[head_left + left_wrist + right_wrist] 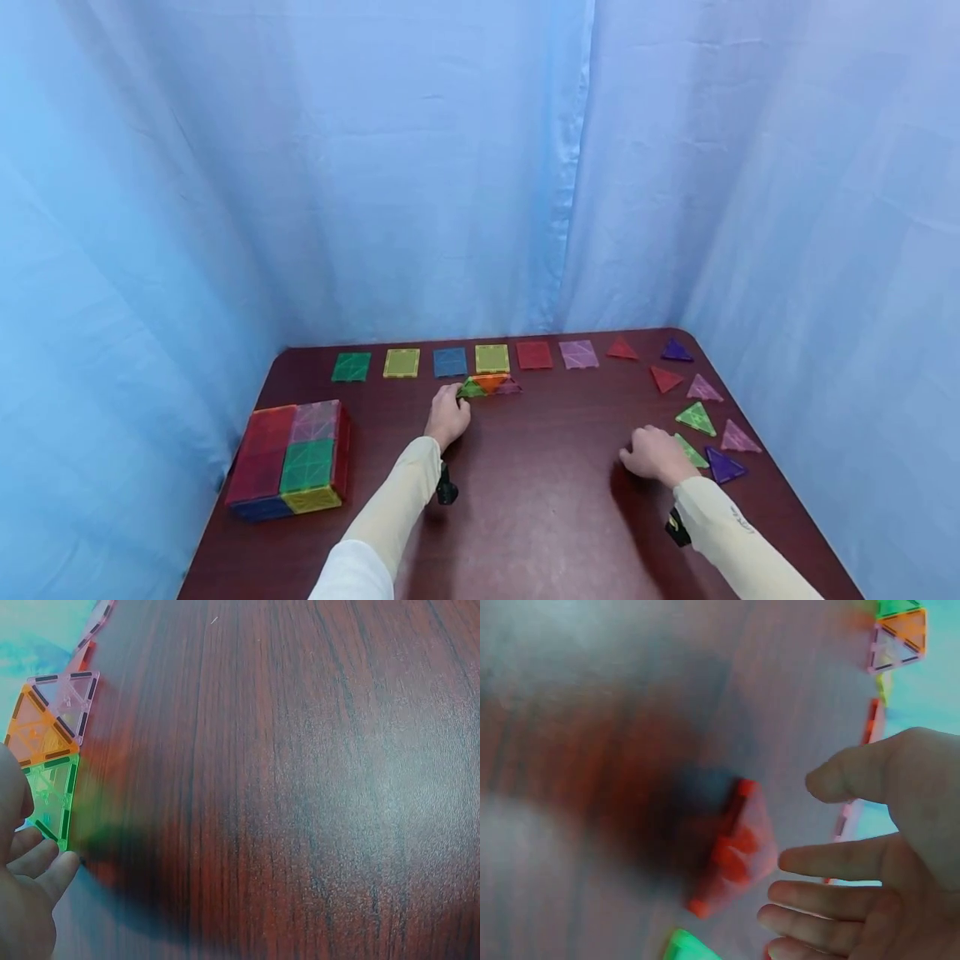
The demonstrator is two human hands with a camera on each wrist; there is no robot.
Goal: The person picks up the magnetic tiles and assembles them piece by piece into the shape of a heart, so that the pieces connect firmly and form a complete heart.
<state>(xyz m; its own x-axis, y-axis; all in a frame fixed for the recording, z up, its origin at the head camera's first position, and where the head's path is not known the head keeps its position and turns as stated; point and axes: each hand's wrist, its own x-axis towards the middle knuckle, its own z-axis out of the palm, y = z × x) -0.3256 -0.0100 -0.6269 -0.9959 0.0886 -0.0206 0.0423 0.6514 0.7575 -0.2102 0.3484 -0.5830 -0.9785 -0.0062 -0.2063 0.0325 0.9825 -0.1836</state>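
My left hand pinches the outer end of a green triangular magnetic tile. An orange triangular tile and a pink one join it edge to edge, making a short strip raised off the table. Over on the right, my right hand hovers above the table with thumb and fingers apart, holding nothing. Beside it lies a light green triangle, partly covered by the hand. Ahead of those fingers, a red triangle shows blurred in the right wrist view.
Square tiles line the back edge, including a yellow square behind the strip and a red square. Loose triangles, such as a purple triangle, spread along the right side. A multicoloured tile box stands at left. Blue curtains enclose the table.
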